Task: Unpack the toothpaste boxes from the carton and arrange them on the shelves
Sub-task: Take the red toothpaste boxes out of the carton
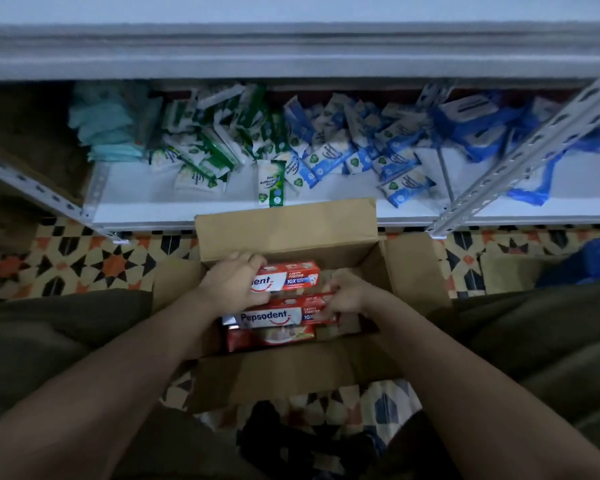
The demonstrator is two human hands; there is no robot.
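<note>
An open brown carton (284, 230) stands on the floor between my knees, its flaps spread outward. Red and white toothpaste boxes lie inside it. My left hand (231, 284) grips the left end of the top toothpaste box (293, 276), which is raised near the carton's far wall. My right hand (347, 294) is closed on the right end of a second toothpaste box (274, 317) lying below the first. A third toothpaste box (274, 336) lies under that, partly hidden. The white shelf (222, 211) runs just beyond the carton.
The low shelf holds green wipe packets (205, 150), blue wipe packets (378, 157), folded teal cloths (108, 126) and larger blue packs (482, 123). A slotted metal upright (520, 157) slants at right. An upper shelf edge (291, 53) overhangs. Patterned floor tiles (94, 261) surround the carton.
</note>
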